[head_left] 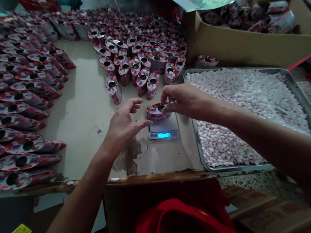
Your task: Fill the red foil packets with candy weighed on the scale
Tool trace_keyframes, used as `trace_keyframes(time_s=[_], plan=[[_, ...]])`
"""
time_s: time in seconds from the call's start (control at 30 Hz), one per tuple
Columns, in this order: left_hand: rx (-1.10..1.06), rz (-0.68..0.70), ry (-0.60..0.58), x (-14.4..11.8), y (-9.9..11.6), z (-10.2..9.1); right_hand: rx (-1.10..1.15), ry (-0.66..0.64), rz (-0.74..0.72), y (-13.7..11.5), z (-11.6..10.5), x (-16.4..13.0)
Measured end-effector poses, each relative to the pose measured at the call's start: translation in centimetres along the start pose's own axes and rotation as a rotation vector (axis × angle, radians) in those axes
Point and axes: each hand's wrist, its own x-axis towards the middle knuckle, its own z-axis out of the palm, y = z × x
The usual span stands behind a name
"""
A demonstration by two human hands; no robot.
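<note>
A small red and white container (pixel 156 112) with a dark hole in its top sits on a small digital scale (pixel 164 129) at the middle of the table. My right hand (pixel 184 99) has its fingertips on the container's right side. My left hand (pixel 123 124) hovers just left of the container with its fingers spread, touching nothing that I can see.
A metal tray (pixel 297 87) full of small white and pink candies lies right of the scale. Several matching containers stand behind the scale (pixel 138 55) and lie in rows at the left (pixel 7 110). A cardboard box (pixel 251 43) holds more at the back right.
</note>
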Motion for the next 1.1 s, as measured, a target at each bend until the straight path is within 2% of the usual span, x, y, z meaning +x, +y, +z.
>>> trace_keyframes(time_s=[0.07, 0.13, 0.17, 0.23, 0.3, 0.37, 0.47, 0.6, 0.73, 0.8, 0.9, 1.0, 1.07, 1.1], plan=[[0.001, -0.009, 0.005, 0.0, 0.1, -0.2, 0.195, -0.020, 0.078, 0.3, -0.7, 0.2], [-0.005, -0.025, 0.016, -0.1, -0.1, -0.5, 0.508, -0.014, 0.224, 1.1, -1.6, 0.1], [-0.009, -0.032, 0.021, -0.2, -0.3, -0.7, 0.668, 0.030, 0.319, 1.6, -2.1, -0.2], [-0.016, -0.044, 0.025, -0.3, -0.7, -0.9, 0.916, 0.199, 0.516, 2.6, -3.0, -0.9], [-0.021, -0.043, 0.026, -0.4, -0.9, -0.9, 1.029, 0.360, 0.665, 3.3, -3.7, -2.0], [-0.030, -0.032, 0.026, -0.4, -0.8, -0.7, 1.043, 0.388, 0.723, 3.6, -3.9, -2.9], [-0.055, -0.043, 0.014, -0.4, 0.0, -0.5, 1.000, 0.255, 0.634, 3.1, -3.4, -3.4], [-0.108, -0.121, 0.006, -0.6, 1.0, -0.6, 0.784, 0.041, 0.371, 1.5, -2.1, -2.3], [-0.168, -0.165, -0.011, -0.9, 0.7, -1.2, 0.456, -0.063, 0.106, 0.1, -0.8, -0.8], [-0.180, -0.163, -0.033, -0.9, 0.3, -1.3, 0.394, -0.108, 0.049, -0.2, -0.5, -0.1], [-0.126, -0.092, -0.034, -0.4, 0.6, 0.0, 0.522, -0.166, 0.112, -0.3, -0.7, 0.4], [0.041, 0.107, -0.017, 0.3, 2.7, 2.5, 0.829, -0.171, 0.296, -0.6, -1.6, 0.3], [0.186, 0.183, -0.083, 0.9, 4.2, 3.7, 1.015, -0.130, 0.430, -0.6, -2.4, -0.2], [0.246, 0.188, -0.119, 1.3, 4.6, 3.7, 1.081, -0.086, 0.480, -0.5, -2.8, -0.5]])
